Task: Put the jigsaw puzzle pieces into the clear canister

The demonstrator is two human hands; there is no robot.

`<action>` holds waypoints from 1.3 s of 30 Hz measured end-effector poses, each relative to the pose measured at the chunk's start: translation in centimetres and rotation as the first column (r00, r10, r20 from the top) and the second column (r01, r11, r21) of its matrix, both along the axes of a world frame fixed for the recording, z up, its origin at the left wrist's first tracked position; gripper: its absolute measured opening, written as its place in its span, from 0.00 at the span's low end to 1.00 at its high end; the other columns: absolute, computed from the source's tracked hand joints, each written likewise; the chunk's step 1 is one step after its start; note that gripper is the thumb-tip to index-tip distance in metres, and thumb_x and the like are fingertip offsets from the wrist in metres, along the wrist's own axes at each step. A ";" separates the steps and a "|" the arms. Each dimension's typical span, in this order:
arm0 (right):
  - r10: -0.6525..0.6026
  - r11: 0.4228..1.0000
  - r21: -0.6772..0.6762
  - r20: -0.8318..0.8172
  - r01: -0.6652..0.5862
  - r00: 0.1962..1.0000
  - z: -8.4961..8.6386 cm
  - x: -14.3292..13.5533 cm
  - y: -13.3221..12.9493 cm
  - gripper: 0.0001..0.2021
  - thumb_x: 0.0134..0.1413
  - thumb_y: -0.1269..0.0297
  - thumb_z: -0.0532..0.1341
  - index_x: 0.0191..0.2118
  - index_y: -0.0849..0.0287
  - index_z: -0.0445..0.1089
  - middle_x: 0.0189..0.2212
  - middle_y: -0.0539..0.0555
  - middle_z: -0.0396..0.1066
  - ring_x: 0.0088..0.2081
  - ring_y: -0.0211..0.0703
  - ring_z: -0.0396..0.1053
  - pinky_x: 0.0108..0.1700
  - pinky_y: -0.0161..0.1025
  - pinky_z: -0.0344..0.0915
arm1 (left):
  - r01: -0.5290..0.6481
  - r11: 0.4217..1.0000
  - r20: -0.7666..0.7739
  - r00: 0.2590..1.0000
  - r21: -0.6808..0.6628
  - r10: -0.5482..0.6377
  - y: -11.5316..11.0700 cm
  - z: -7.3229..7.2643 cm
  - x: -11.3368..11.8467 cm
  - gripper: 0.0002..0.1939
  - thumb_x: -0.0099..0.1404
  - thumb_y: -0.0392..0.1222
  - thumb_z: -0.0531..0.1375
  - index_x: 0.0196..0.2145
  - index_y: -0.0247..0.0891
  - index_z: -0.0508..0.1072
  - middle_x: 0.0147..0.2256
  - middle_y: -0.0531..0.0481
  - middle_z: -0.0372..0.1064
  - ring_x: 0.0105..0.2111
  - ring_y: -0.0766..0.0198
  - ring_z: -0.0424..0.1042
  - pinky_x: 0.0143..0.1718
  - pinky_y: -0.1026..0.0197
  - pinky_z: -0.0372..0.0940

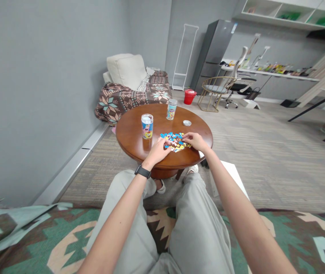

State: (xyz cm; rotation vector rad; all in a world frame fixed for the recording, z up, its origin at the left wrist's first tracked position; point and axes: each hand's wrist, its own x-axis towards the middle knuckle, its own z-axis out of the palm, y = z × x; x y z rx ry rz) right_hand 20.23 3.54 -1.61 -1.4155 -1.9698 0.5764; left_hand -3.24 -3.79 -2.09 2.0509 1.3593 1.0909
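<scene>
A pile of small jigsaw puzzle pieces, blue, yellow, white and pink, lies spread near the front of a round brown table. At the pile's left edge rests my left hand, thumb and fingers apart, touching the pieces. My right hand reaches in from the right, its bent fingers apart over the pieces there; any piece under the fingertips is too small to make out. Left of the pile stands an open cartoon-printed can. Behind it is a similar can with its lid on. A loose round silver lid lies flat nearby.
Beyond the table is a sofa with a patterned cover and a white cushion. A red bin, a gold-framed chair and an office chair stand behind. A white box sits right of my legs.
</scene>
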 end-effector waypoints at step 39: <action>0.066 0.944 0.284 0.330 -0.166 0.942 -0.6 3.0 -1.4 0.11 0.56 0.67 0.62 0.43 0.56 0.80 0.40 0.58 0.71 0.43 0.49 0.72 0.52 0.48 0.69 | 0.011 1.000 0.040 0.999 -0.022 -0.010 0.4 -0.5 0.0 0.03 0.61 0.34 0.59 0.33 0.40 0.68 0.39 0.49 0.68 0.45 0.59 0.70 0.52 0.56 0.66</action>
